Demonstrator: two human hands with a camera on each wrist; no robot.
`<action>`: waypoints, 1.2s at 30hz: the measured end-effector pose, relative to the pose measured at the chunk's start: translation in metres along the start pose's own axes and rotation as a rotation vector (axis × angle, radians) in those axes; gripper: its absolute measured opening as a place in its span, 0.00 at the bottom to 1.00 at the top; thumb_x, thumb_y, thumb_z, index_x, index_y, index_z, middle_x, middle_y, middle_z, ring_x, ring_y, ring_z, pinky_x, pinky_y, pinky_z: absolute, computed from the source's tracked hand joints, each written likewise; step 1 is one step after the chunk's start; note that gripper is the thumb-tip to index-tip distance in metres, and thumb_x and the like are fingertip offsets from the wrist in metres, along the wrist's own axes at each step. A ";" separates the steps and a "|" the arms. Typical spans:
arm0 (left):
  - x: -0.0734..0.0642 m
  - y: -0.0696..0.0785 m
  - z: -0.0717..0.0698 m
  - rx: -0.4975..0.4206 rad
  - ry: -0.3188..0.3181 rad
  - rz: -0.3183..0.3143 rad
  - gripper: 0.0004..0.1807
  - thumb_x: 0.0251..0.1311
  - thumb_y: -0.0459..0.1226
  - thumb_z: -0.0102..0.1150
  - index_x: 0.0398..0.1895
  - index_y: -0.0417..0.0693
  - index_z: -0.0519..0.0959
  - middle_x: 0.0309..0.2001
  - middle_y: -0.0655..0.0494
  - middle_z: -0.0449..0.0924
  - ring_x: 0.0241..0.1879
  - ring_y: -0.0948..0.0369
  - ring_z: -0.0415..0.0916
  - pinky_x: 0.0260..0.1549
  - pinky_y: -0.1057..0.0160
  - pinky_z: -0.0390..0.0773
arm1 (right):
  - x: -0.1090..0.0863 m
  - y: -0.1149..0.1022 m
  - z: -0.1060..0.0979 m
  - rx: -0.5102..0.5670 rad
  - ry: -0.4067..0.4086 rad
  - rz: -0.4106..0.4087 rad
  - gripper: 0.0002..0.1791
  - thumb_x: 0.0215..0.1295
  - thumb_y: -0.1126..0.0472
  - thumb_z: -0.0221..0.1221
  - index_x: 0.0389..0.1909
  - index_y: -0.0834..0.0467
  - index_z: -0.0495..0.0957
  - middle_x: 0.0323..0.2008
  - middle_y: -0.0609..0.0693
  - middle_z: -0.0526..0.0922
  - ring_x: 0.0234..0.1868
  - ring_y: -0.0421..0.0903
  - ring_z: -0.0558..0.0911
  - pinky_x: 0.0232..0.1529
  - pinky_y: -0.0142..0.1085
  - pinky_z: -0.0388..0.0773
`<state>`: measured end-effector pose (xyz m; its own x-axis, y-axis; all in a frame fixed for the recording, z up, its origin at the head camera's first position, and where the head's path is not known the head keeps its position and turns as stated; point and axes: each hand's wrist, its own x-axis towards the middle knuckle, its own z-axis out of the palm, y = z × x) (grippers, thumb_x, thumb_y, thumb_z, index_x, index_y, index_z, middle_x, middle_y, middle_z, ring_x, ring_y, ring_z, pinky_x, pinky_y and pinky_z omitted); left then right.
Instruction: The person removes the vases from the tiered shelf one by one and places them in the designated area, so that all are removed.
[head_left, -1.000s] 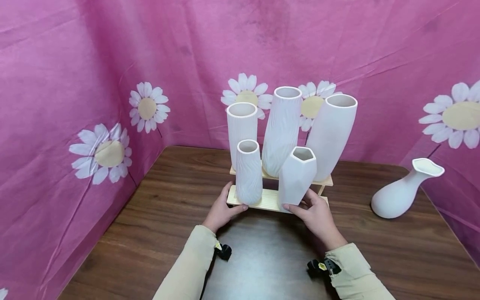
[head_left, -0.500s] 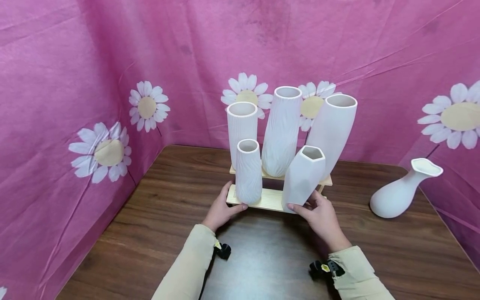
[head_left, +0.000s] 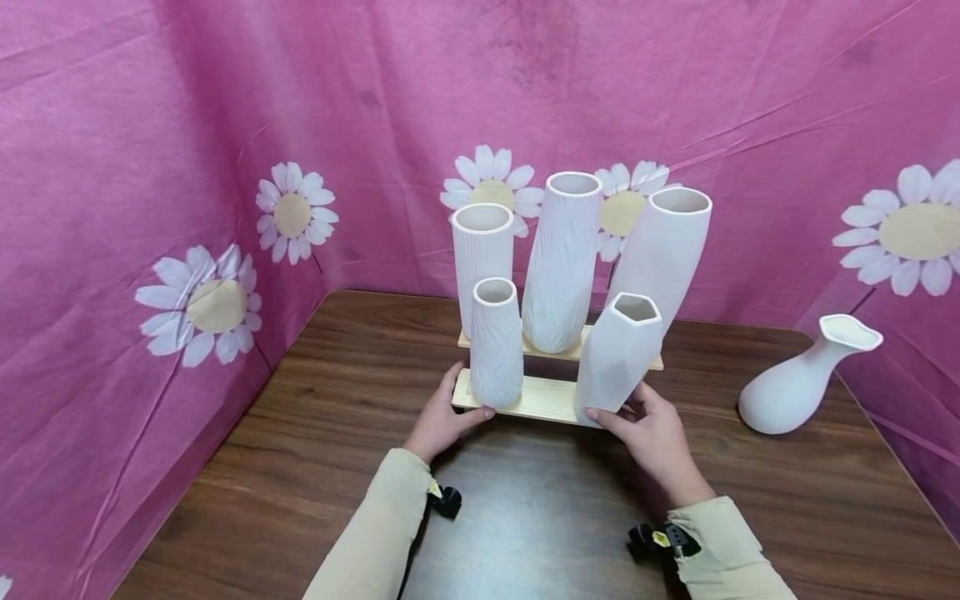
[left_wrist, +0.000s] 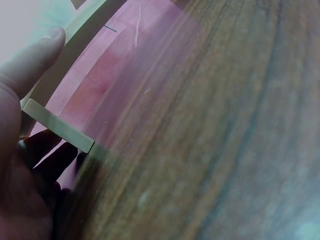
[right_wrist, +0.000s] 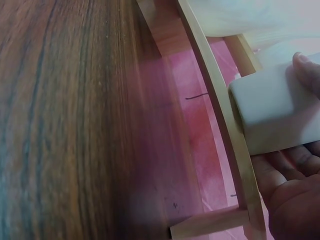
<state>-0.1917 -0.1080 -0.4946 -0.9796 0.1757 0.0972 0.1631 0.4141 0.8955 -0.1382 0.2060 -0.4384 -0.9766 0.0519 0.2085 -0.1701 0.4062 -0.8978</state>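
A two-tier wooden stand (head_left: 546, 398) bears several white vases. My right hand (head_left: 663, 435) holds the faceted vase (head_left: 621, 358) near its base, at the right of the lower shelf. In the right wrist view, the thumb lies on one side of the faceted vase (right_wrist: 275, 107) and the fingers on the other, its base right at the shelf. My left hand (head_left: 441, 422) grips the lower shelf's left end, the thumb (left_wrist: 37, 57) on its front edge. Beside that thumb stands a small wavy vase (head_left: 497, 354).
On the upper shelf are a ribbed vase (head_left: 482, 271), a tall wavy vase (head_left: 561, 267) and a tall smooth vase (head_left: 660, 250). A bent-neck vase (head_left: 787, 390) sits apart on the brown table (head_left: 300, 450), to the right. A pink flowered cloth (head_left: 375, 100) hangs behind.
My right hand has moved the faceted vase rightward along the lower shelf, widening the gap to the small wavy vase. My left hand has stayed on the stand's left end.
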 end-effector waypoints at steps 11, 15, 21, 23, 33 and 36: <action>0.000 0.001 0.000 -0.001 0.001 -0.016 0.57 0.50 0.48 0.78 0.79 0.48 0.54 0.70 0.41 0.67 0.69 0.47 0.64 0.68 0.46 0.63 | -0.003 0.001 -0.011 -0.021 0.005 0.008 0.34 0.57 0.59 0.74 0.63 0.59 0.75 0.57 0.58 0.81 0.49 0.26 0.78 0.47 0.22 0.77; 0.000 0.001 0.000 -0.006 0.000 -0.015 0.57 0.50 0.48 0.77 0.79 0.47 0.54 0.70 0.41 0.67 0.69 0.47 0.65 0.67 0.45 0.63 | -0.005 0.003 -0.014 -0.038 0.015 0.018 0.33 0.57 0.57 0.74 0.62 0.59 0.75 0.56 0.58 0.81 0.48 0.27 0.78 0.43 0.23 0.79; 0.000 0.002 0.000 -0.003 0.001 -0.007 0.56 0.51 0.48 0.77 0.79 0.45 0.53 0.69 0.39 0.68 0.68 0.45 0.65 0.67 0.44 0.63 | -0.006 0.008 -0.018 -0.055 0.032 0.004 0.31 0.57 0.57 0.74 0.62 0.57 0.76 0.53 0.53 0.82 0.46 0.29 0.79 0.38 0.26 0.80; 0.000 0.002 -0.001 0.000 -0.001 -0.011 0.56 0.51 0.48 0.77 0.79 0.46 0.53 0.70 0.39 0.67 0.69 0.46 0.65 0.67 0.44 0.63 | -0.006 0.010 -0.019 -0.051 0.036 -0.009 0.31 0.57 0.58 0.74 0.61 0.57 0.76 0.51 0.50 0.82 0.45 0.31 0.80 0.35 0.28 0.81; 0.001 0.003 -0.001 0.011 -0.010 -0.033 0.57 0.51 0.48 0.78 0.79 0.49 0.53 0.71 0.41 0.66 0.70 0.48 0.63 0.68 0.46 0.62 | -0.009 0.010 -0.024 -0.041 0.051 -0.033 0.28 0.56 0.60 0.74 0.58 0.59 0.77 0.46 0.42 0.83 0.41 0.33 0.81 0.33 0.29 0.82; 0.001 0.003 0.000 0.007 -0.009 -0.042 0.57 0.51 0.48 0.78 0.79 0.50 0.53 0.72 0.42 0.65 0.70 0.48 0.62 0.69 0.46 0.61 | -0.010 0.010 -0.026 -0.049 0.058 -0.036 0.28 0.56 0.61 0.74 0.57 0.61 0.77 0.46 0.44 0.84 0.41 0.32 0.81 0.35 0.28 0.81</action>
<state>-0.1920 -0.1072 -0.4918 -0.9845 0.1661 0.0556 0.1227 0.4272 0.8958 -0.1267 0.2332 -0.4390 -0.9606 0.0882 0.2636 -0.1970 0.4529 -0.8695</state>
